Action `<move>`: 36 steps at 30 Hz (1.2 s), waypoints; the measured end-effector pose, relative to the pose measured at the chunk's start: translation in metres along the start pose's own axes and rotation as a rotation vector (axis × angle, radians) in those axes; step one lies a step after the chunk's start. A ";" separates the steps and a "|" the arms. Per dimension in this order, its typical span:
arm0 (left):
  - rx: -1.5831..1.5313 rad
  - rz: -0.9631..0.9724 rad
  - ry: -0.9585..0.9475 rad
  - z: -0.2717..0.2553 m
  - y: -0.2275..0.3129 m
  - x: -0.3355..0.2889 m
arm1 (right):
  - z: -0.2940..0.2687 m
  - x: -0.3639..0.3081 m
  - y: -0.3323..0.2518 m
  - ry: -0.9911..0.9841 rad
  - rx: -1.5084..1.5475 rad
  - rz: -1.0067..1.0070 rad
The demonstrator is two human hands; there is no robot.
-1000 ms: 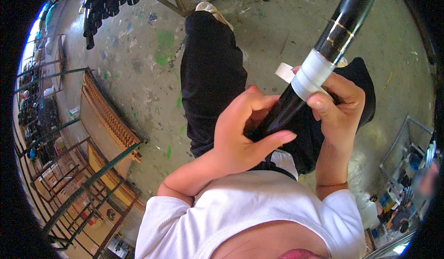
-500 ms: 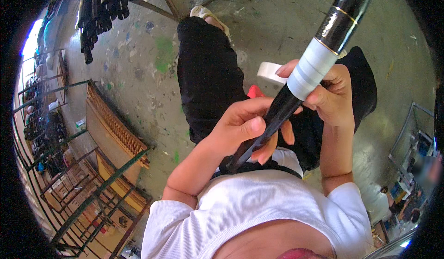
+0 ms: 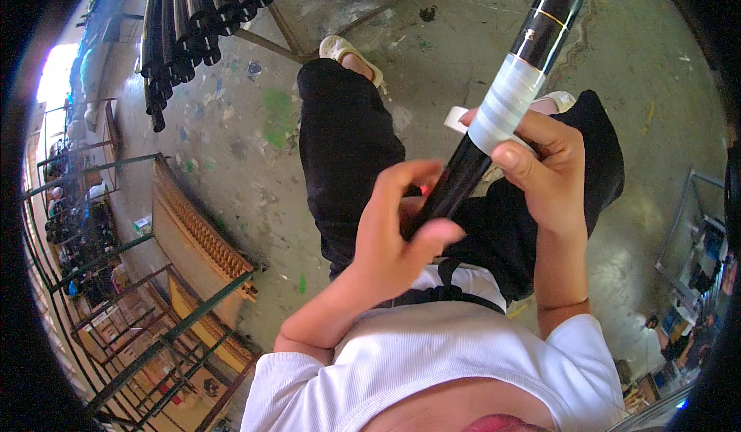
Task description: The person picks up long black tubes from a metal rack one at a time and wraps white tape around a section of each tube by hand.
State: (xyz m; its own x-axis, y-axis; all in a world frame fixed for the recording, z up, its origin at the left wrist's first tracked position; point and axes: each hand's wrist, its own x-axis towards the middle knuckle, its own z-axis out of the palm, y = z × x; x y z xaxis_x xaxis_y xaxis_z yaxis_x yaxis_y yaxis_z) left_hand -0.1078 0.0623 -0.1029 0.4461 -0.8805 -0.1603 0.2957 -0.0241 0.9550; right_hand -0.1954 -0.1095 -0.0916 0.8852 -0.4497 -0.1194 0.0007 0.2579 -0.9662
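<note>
A glossy black tube (image 3: 449,187) slants from my lap up to the top right, with a thin gold ring near its upper part. White tape (image 3: 505,101) is wound round its middle in overlapping bands. My left hand (image 3: 394,220) curls round the lower end, thumb on the near side, fingertips partly hidden and slightly blurred. At the taped section my right hand (image 3: 544,162) is closed, its thumb by the lower edge of the tape and its fingers behind the tube. A roll of white tape (image 3: 456,119) shows behind the tube at the right fingertips, mostly hidden.
A bundle of black tubes (image 3: 208,15) rests on a metal stand (image 3: 287,34) at the far left. Metal frame racks (image 3: 166,339) with a wooden slatted piece (image 3: 202,227) stand at left. Another metal frame (image 3: 679,223) is at right. My legs are below the tube.
The tube has shifted a little left and turned, so its printed mark faces differently. My left hand has rolled round the lower end, and the tape roll is now more hidden behind the tube.
</note>
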 end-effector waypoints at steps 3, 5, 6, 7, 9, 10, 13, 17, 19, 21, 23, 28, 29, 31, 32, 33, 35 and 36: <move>0.395 0.348 0.134 -0.002 -0.018 0.000 | 0.006 -0.001 0.002 0.068 -0.108 -0.062; -0.201 0.029 -0.127 -0.011 -0.017 -0.001 | -0.001 -0.001 0.010 -0.026 0.026 -0.116; -0.624 -0.236 -0.305 -0.013 -0.013 -0.002 | -0.007 0.003 0.016 -0.106 0.089 -0.161; -0.590 -0.266 -0.277 -0.013 -0.011 -0.001 | -0.009 0.007 0.017 -0.189 0.149 -0.202; -0.520 -0.326 -0.220 -0.009 -0.009 0.002 | -0.007 0.004 0.009 -0.109 0.121 -0.098; -0.242 -0.197 -0.002 0.000 -0.009 -0.002 | -0.005 0.002 0.004 -0.042 0.058 -0.060; 0.459 0.299 0.212 0.004 -0.025 -0.002 | 0.007 0.001 0.000 0.071 -0.048 -0.090; -0.524 -0.169 -0.272 -0.009 -0.007 -0.001 | -0.003 0.005 0.009 -0.067 0.119 -0.137; -0.770 -0.252 -0.529 -0.014 -0.013 0.007 | -0.007 0.012 0.016 -0.196 0.124 -0.295; -0.482 -0.177 -0.177 -0.006 -0.002 0.002 | -0.006 0.003 0.004 -0.081 0.064 -0.080; -0.014 0.100 0.043 0.002 -0.008 0.000 | 0.002 0.001 0.005 0.087 -0.083 -0.102; -0.312 -0.058 -0.007 -0.001 -0.011 -0.007 | 0.000 -0.003 0.004 0.009 -0.020 -0.093; -0.654 -0.219 -0.235 -0.011 -0.010 -0.008 | -0.004 -0.001 0.006 -0.084 0.040 -0.100; -0.732 -0.309 -0.459 -0.020 -0.014 0.003 | -0.006 0.000 0.007 -0.130 0.091 -0.067; -0.535 -0.294 -0.283 -0.016 -0.010 0.002 | -0.006 -0.002 0.007 -0.084 0.082 -0.025; -0.337 -0.275 -0.108 -0.007 -0.001 -0.002 | -0.005 -0.002 0.005 -0.048 0.040 -0.010; 0.384 0.203 0.157 0.004 -0.009 -0.002 | -0.001 -0.002 0.001 0.020 -0.040 0.019; 0.573 0.310 0.203 0.009 -0.009 -0.003 | 0.005 -0.005 0.003 0.069 -0.064 0.005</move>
State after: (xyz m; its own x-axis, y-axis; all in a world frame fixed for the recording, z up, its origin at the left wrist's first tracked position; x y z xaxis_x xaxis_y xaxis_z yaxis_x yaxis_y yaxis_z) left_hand -0.1193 0.0615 -0.1088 0.6042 -0.7822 0.1518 -0.3403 -0.0811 0.9368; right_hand -0.1971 -0.1018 -0.0932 0.8509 -0.5069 -0.1380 -0.0356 0.2064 -0.9778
